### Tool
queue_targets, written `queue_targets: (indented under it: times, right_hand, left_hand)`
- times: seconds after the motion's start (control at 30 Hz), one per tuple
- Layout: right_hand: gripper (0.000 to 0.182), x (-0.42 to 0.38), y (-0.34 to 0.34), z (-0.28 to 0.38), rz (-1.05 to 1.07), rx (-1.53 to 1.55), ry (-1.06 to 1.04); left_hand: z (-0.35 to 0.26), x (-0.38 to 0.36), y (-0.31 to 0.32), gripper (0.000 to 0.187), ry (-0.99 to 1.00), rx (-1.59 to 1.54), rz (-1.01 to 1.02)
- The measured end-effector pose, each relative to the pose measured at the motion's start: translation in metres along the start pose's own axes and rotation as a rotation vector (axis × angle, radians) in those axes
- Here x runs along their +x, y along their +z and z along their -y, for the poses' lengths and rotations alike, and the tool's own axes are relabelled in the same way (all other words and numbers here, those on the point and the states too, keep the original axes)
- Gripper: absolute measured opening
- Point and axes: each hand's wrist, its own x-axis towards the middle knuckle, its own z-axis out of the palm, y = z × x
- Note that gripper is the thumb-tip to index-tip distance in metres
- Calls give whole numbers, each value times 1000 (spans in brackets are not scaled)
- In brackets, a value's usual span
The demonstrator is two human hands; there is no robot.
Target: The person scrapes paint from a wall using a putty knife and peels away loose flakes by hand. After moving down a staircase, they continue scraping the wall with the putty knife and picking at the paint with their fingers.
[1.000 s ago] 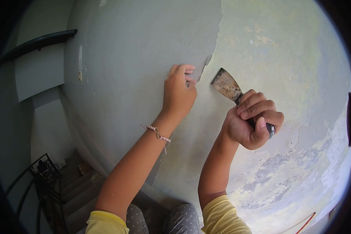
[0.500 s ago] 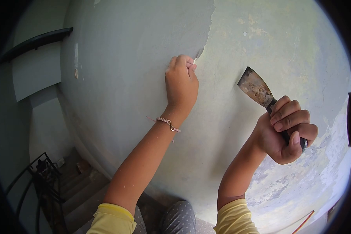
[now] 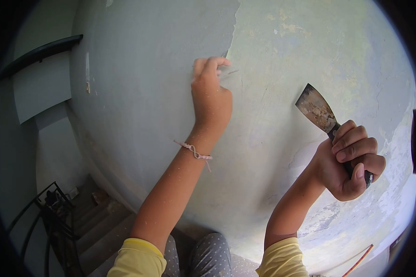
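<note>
Two hands work at one wall [image 3: 138, 92]: the left hand [image 3: 210, 99] up against the paint edge, the right hand [image 3: 351, 166] wrapped around one putty knife [image 3: 320, 111]. One bracelet [image 3: 195, 152] circles the left wrist. Two yellow sleeves [image 3: 136, 258] show below. One staircase [image 3: 94, 221] descends, with one dark railing [image 3: 51, 217].

bright daylight | soft shadows | fisheye bending, black vignette corners | sharp focus
</note>
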Motion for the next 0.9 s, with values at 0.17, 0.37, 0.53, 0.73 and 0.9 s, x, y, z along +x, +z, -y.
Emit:
queue_targets:
  times: [0.17,0.37,0.53,0.73,0.9]
  right_hand:
    - [23,4,-14,6,19,-44,-6]
    - [23,3,-8,5,-11,-33,-4]
    - [22,4,-10,5,-18,13,-1]
    - [22,4,-13,6,-24,-2,1]
    - [20,-1,-15,3,-60,11,17]
  left_hand:
    - [21,18,-27,43,-92,106,118]
    - [21,24,-7,24,-21,93,96]
    - [25,29,10,15,147,180,13]
    - [27,37,9,3,249,223,23]
    - [23,28,3,7,333,203,95]
